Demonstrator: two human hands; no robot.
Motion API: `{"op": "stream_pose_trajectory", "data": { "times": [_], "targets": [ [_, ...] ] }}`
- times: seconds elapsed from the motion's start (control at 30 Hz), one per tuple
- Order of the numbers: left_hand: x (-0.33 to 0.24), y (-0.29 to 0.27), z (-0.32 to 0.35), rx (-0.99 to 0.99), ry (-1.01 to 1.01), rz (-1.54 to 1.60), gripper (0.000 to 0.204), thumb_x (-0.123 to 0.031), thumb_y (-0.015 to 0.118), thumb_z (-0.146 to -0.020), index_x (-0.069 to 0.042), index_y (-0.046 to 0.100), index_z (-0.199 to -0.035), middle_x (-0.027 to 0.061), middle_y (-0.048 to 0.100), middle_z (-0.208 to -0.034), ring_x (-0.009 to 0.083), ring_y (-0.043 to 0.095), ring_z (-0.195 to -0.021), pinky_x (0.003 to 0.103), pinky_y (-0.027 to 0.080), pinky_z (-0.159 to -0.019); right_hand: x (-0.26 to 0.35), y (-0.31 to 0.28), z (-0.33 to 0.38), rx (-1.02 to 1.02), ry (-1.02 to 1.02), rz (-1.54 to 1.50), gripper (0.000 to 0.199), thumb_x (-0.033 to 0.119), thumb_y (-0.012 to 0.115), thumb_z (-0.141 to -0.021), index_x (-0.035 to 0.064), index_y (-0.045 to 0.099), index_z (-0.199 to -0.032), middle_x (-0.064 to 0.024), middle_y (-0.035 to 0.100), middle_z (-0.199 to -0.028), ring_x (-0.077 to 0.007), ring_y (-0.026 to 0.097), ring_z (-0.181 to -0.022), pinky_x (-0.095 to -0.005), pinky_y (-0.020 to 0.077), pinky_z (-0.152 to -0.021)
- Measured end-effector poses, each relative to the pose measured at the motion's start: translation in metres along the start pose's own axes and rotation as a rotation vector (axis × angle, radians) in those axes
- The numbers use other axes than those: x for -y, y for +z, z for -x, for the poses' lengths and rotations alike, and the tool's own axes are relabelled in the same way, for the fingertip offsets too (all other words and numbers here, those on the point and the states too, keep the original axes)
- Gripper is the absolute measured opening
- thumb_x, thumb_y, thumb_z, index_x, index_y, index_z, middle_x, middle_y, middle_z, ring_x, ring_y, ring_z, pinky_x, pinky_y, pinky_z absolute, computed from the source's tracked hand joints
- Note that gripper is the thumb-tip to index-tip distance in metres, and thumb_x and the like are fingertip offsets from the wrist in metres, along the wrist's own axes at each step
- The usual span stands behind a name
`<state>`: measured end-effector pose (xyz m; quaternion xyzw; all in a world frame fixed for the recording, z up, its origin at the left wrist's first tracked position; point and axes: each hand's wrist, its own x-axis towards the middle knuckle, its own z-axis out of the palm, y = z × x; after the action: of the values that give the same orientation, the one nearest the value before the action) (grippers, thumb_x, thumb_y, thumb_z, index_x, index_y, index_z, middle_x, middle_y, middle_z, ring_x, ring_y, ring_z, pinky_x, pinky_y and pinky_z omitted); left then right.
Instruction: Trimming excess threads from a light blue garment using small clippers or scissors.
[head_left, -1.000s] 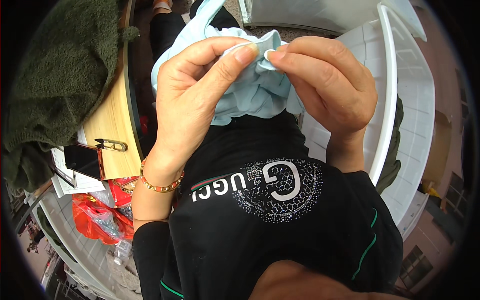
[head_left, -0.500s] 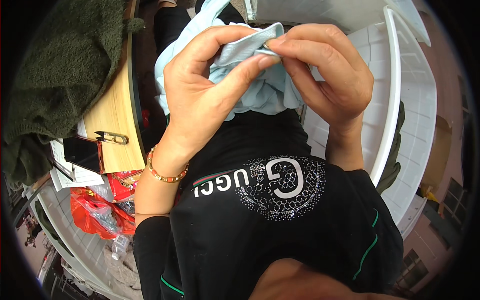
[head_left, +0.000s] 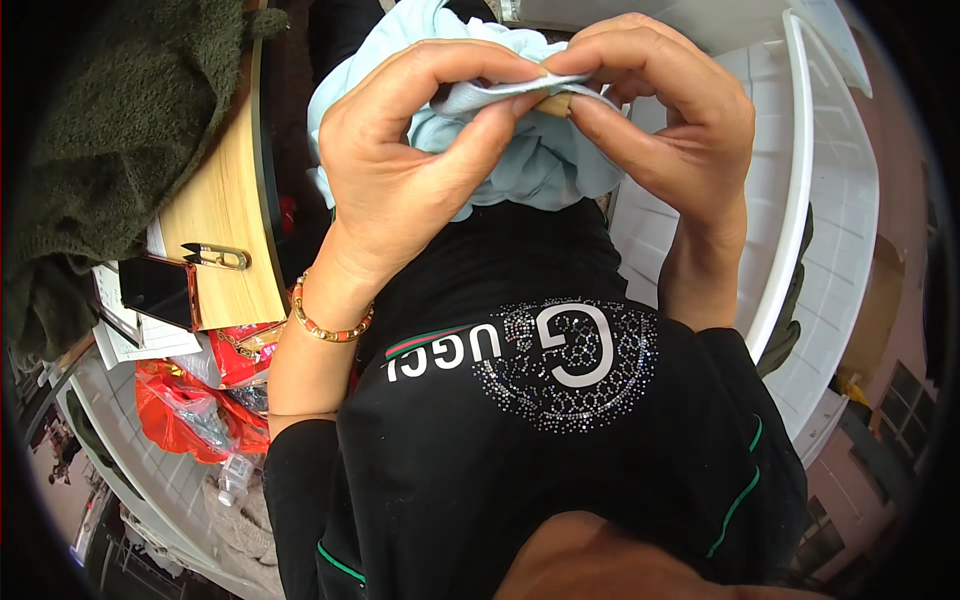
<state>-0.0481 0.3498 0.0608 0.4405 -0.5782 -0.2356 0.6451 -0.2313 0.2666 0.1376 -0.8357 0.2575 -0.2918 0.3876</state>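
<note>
Up close: both hands meet at the upper middle of the frame, working one edge of a pale blue cloth [head_left: 540, 165].
Left hand [head_left: 400, 170]: thumb and forefinger pressed together on a flat fold of the cloth, the other fingers curled over it; the pinch seems meant to keep the edge taut. A beaded bracelet [head_left: 330, 325] sits on the wrist.
Right hand [head_left: 670, 120]: fingertips pinching the same fold from the other side, touching the left fingertips. A small tan bit shows between the fingers; what it is, I cannot tell.
Cloth: bunched and hanging below the hands, in front of the person's black top [head_left: 560, 450], so only the pinched strip is stretched flat, likely for close inspection or fine work.
Tabletop [head_left: 215, 220]: a wooden surface at the left of the frame, well apart from the hands.
Thread snips [head_left: 215, 257]: lying on the tabletop's lower part, within reach of the left arm.
Dark green knit [head_left: 110, 130]: heaped at the upper left, partly over the tabletop.
Red plastic bag [head_left: 190, 415]: crumpled at the lower left, below the tabletop.
White crate [head_left: 830, 200]: slatted plastic at the right, behind the right forearm.
</note>
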Motion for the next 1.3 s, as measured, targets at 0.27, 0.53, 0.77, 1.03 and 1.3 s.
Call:
{"op": "stream_pose_trajectory", "data": {
  "times": [0.27, 0.53, 0.77, 1.03, 1.3],
  "targets": [
    [-0.003, 0.003, -0.005, 0.028, 0.175, -0.082, 0.025, 0.009, 0.071, -0.074, 0.001, 0.072, -0.098, 0.0109, 0.074, -0.096, 0.0207, 0.072, -0.088, 0.027, 0.056, -0.076, -0.004, -0.005, 0.003, -0.023, 0.06, -0.092, 0.017, -0.005, 0.076, -0.075, -0.0001, 0.07, -0.09, -0.0088, 0.069, -0.088, -0.0107, 0.063, -0.07, -0.0222, 0.048, -0.058],
    [-0.008, 0.013, -0.009, -0.016, 0.354, -0.444, 0.027, 0.008, 0.075, -0.068, -0.001, 0.07, -0.093, 0.0107, 0.072, -0.087, 0.0224, 0.069, -0.078, 0.029, 0.055, -0.07, -0.032, 0.006, 0.008, -0.081, -0.27, -0.001, 0.024, -0.014, 0.073, -0.072, -0.0014, 0.07, -0.093, -0.0108, 0.069, -0.089, -0.0144, 0.067, -0.079, -0.0243, 0.0548, -0.064],
    [-0.002, 0.022, -0.01, -0.043, 0.478, -0.47, 0.034, 0.007, 0.077, -0.063, -0.003, 0.07, -0.095, 0.008, 0.069, -0.087, 0.0233, 0.066, -0.076, 0.032, 0.053, -0.068, -0.032, -0.001, 0.015, -0.081, -0.332, 0.092, 0.023, -0.013, 0.07, -0.072, -0.0014, 0.069, -0.092, -0.0094, 0.068, -0.091, -0.0134, 0.066, -0.08, -0.0221, 0.0533, -0.065],
    [0.004, 0.024, -0.014, 0.019, 0.462, -0.388, 0.034, 0.008, 0.077, -0.064, -0.002, 0.07, -0.096, 0.01, 0.072, -0.091, 0.0235, 0.068, -0.081, 0.03, 0.055, -0.071, -0.044, -0.002, 0.018, -0.151, -0.26, 0.055, 0.031, -0.012, 0.071, -0.071, 0.0004, 0.074, -0.099, -0.0073, 0.069, -0.092, -0.0113, 0.064, -0.08, -0.0202, 0.0497, -0.063],
    [-0.001, 0.03, -0.018, -0.011, 0.484, -0.377, 0.033, 0.007, 0.078, -0.063, -0.002, 0.07, -0.095, 0.0106, 0.072, -0.09, 0.0229, 0.068, -0.08, 0.03, 0.055, -0.069, -0.046, -0.002, 0.019, -0.259, -0.377, 0.095, 0.029, -0.012, 0.073, -0.069, -0.001, 0.073, -0.095, -0.0092, 0.068, -0.088, -0.0135, 0.063, -0.075, -0.0217, 0.0475, -0.058]
  ]
}}
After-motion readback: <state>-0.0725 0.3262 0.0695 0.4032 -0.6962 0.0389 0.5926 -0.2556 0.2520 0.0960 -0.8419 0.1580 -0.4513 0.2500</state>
